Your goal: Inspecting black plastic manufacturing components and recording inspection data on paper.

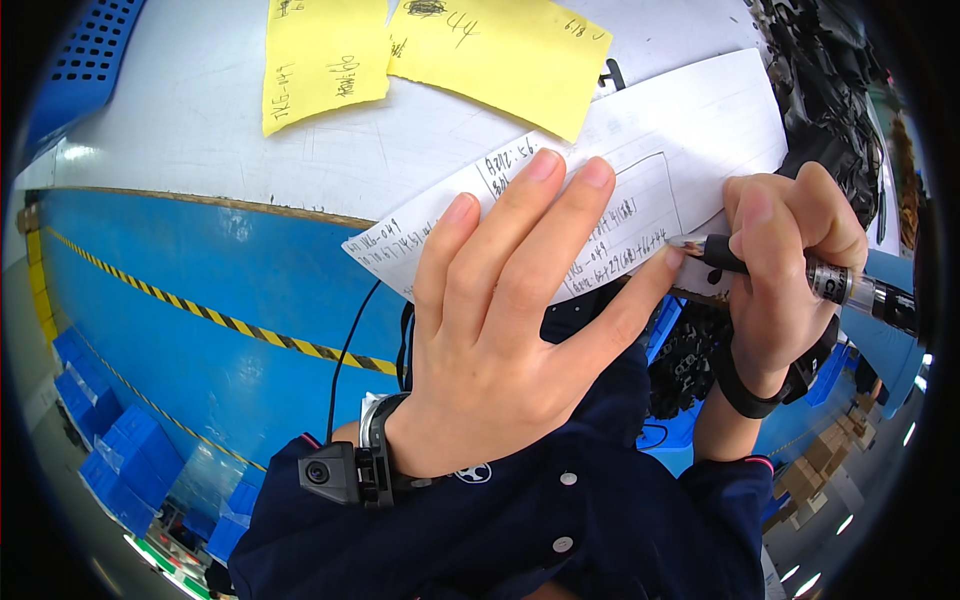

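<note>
A white sheet of paper (pixel 718 118) with handwritten lines and a drawn box lies slanted along the near edge of the white table. My left hand (pixel 520 290) rests flat on it, fingers spread, covering part of the writing. Between the fingers of my right hand (pixel 785 240) is a black pen (pixel 722 252) with a clear barrel end, its tip at the end of the lowest written line, close to my left thumb. Two yellow handwritten notes (pixel 500 62) lie just beyond the sheet.
Black crumpled material (pixel 825 85) is heaped at the table's right side. A blue perforated basket (pixel 85 60) stands at the far left. Below the table edge (pixel 250 207) is a blue floor with yellow-black tape (pixel 225 312) and blue boxes (pixel 130 465).
</note>
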{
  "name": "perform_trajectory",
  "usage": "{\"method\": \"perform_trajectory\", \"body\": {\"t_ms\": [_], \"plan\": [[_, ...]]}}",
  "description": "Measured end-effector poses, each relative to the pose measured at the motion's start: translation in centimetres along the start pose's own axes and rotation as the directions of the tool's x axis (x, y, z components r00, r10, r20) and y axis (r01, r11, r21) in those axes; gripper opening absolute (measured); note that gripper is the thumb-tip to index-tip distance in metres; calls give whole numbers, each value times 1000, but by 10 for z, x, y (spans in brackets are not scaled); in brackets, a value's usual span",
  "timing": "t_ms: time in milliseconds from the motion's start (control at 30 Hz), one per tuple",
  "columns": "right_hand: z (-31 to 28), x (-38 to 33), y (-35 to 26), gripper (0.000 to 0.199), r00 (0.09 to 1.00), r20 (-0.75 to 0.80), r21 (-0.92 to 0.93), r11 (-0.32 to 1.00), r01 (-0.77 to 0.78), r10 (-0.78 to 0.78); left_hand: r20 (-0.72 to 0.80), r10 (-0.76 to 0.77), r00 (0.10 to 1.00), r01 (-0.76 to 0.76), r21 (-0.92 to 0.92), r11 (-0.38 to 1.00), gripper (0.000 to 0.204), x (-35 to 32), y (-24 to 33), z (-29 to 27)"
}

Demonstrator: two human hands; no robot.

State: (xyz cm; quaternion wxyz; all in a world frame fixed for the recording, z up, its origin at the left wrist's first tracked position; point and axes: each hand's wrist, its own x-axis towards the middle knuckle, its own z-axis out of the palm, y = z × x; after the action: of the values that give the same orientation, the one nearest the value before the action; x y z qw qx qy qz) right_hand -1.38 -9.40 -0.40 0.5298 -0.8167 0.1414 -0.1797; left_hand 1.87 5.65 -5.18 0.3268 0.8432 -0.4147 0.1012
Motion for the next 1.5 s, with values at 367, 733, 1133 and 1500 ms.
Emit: {"method": "perform_trajectory", "body": {"t_ms": [367,733,1133,1500], "plan": [[1,5,4,27,986,-165,70,998,7,4,-6,47,999,-47,31,998,40,6,-4,-8],[-2,3,8,33,998,-51,174,984,-21,30,-127,60,990,-77,-134,988,30,-14,-48,-41],[2,-1,11,31,883,-250,-17,913,407,-398,-120,77,990,-77,7,997,41,-10,-39,-47],[-16,-8,-4,21,841,-502,426,789,442,-200,-19,156,988,-97,-853,513,53,-3,24,-20]]}}
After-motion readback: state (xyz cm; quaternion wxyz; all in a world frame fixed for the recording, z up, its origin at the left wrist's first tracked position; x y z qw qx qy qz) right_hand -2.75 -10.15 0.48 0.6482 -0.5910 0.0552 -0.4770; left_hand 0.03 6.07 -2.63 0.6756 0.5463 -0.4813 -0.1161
